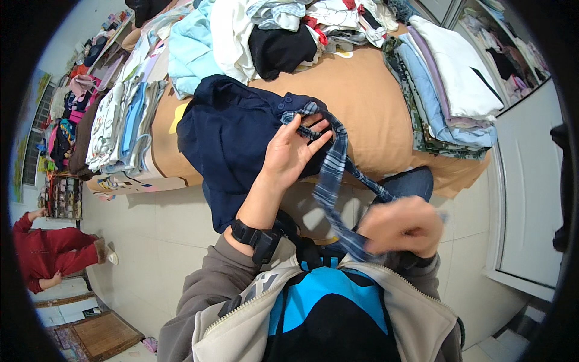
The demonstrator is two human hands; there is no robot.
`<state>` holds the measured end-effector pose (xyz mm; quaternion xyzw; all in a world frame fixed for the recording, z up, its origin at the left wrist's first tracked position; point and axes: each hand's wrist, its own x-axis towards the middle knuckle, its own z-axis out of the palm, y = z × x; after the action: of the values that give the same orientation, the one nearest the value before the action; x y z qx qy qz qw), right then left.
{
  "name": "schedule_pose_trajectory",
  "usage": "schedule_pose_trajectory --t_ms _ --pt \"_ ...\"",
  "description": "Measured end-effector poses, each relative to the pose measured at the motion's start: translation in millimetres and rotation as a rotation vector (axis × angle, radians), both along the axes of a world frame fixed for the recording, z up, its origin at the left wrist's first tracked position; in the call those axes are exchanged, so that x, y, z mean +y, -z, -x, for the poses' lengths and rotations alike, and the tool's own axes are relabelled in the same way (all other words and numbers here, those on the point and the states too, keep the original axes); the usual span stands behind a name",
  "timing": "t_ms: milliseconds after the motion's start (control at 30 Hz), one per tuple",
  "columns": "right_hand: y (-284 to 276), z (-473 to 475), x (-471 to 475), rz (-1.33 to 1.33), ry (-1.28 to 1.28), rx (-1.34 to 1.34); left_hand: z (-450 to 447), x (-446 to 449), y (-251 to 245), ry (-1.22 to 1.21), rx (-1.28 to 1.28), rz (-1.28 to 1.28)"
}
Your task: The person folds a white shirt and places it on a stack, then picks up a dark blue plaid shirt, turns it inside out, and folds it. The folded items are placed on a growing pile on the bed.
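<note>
My left hand (289, 151) is palm up over a navy garment (235, 122) at the bed's near edge, a plaid strip looped about its fingers. This long blue-and-white plaid cloth strip (334, 174) runs down from there towards my right hand (405, 226), which is blurred and closed around its lower part. A narrower length of plaid also stretches between the hands. Two dark buttons (285, 103) show on the garment beside the loop. Part of the garment hangs over the edge. Whether the strip is attached to the garment is hidden by my fingers.
The bed (357, 86) has an orange-brown cover. Loose clothes (280, 45) are heaped at its far side. Folded stacks stand left (124, 126) and right (452, 86). A white cabinet door (529, 190) is at right. Another person in red (59, 249) is on the left.
</note>
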<state>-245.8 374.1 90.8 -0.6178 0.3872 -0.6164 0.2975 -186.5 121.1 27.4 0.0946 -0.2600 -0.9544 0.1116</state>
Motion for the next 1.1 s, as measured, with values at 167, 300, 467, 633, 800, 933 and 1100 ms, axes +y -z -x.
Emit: schedule_pose_trajectory --t_ms 167,300,467,633,800,933,1100 --pt "26.9 -13.9 -60.7 -0.589 0.132 0.277 -4.8 -3.4 -13.1 0.034 0.016 -0.074" --pt "69.2 -23.5 -95.5 -0.611 0.248 -0.145 -6.8 -3.5 -19.0 0.119 0.079 -0.298" --pt "93.8 -26.4 -111.4 -0.254 0.143 -0.886 -14.7 -8.0 -24.1 0.182 0.033 -0.483" --pt "88.0 -15.7 -109.6 0.004 0.155 -1.126 -26.6 -5.4 -18.6 -0.115 -0.332 0.547" --pt "91.4 -15.9 -109.6 -0.011 0.194 -1.198 -22.6 1.5 -10.6 -0.671 -0.217 1.158" --pt "96.0 -17.5 -111.7 0.051 0.219 -1.171 -23.8 0.8 -17.8 -0.669 0.03 1.638" --pt "97.7 -15.6 -110.6 0.024 0.375 -1.04 -26.3 6.2 -21.8 -0.13 -0.203 1.446"
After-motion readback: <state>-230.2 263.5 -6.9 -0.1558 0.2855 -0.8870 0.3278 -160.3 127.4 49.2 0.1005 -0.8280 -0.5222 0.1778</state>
